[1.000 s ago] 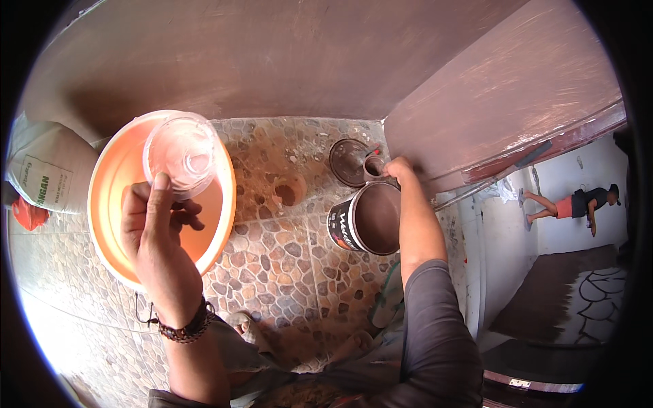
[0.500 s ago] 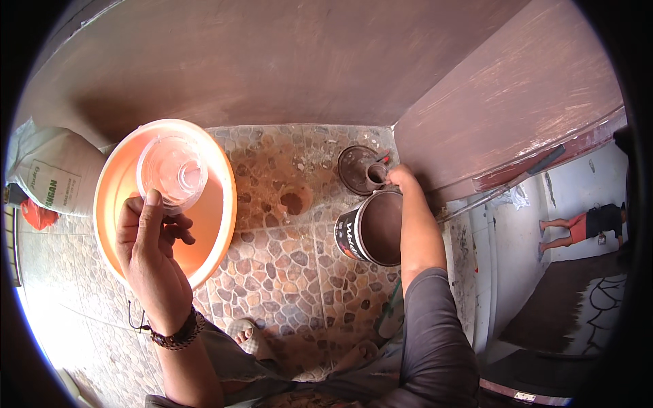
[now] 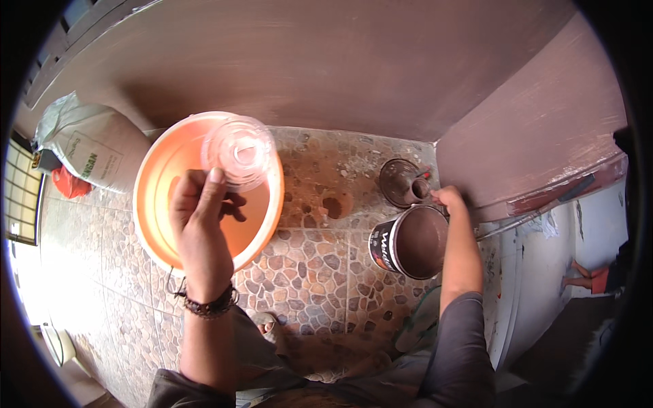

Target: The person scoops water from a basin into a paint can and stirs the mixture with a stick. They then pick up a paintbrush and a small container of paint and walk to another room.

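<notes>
My left hand [image 3: 198, 216] holds a clear plastic cup [image 3: 238, 151] up over an orange plastic basin [image 3: 163, 204] that stands on the stone-patterned floor. My right hand [image 3: 449, 198] reaches down to the far rim of an open paint can [image 3: 410, 241] filled with brown paint, gripping something small and dark there that I cannot make out. The can's round lid [image 3: 403, 182] lies on the floor just behind the can.
A brown painted wall [image 3: 326, 68] runs across the back and turns toward me at the right. A grey sack [image 3: 95, 146] leans at the left with something red [image 3: 68, 183] beside it. Another person's legs [image 3: 588, 277] show far right.
My left hand has carried the clear cup rightward over the basin. My right hand stays at the paint can's rim.
</notes>
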`<state>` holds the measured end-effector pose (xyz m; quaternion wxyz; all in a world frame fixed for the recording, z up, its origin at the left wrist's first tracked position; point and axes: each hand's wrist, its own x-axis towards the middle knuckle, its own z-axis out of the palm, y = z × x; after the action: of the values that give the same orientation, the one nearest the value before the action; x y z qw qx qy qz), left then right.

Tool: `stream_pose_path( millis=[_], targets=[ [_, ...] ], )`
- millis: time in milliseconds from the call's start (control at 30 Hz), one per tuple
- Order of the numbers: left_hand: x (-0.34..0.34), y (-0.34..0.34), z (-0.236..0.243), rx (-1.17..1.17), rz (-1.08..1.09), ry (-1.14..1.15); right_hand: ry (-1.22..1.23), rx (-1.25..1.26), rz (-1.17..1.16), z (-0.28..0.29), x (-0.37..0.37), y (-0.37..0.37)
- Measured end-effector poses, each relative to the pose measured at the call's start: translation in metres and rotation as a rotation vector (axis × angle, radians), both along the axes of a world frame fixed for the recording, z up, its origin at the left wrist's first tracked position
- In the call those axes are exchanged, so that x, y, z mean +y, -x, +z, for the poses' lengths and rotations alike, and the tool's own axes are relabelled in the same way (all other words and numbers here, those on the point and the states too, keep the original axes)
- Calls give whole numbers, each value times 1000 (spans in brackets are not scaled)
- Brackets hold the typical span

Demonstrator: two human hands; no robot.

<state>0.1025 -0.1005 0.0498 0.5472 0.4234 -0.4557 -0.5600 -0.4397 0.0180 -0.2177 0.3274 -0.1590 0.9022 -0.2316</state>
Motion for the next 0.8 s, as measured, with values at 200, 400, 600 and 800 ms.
stream_pose_path(
  millis=[200, 400, 600, 800],
  targets=[
    [-4, -5, -4, 4, -22, 40, -102, 520, 198, 68, 4, -20],
    [-17, -16, -9, 65, -42, 18, 486, 259, 19, 227, 60, -111],
    [-22, -18, -9, 97, -32, -8, 574, 320, -257, 313, 165, -199],
    [-7, -15, 12, -317, -25, 289, 436, -79, -119, 251, 203, -282]
  ],
)
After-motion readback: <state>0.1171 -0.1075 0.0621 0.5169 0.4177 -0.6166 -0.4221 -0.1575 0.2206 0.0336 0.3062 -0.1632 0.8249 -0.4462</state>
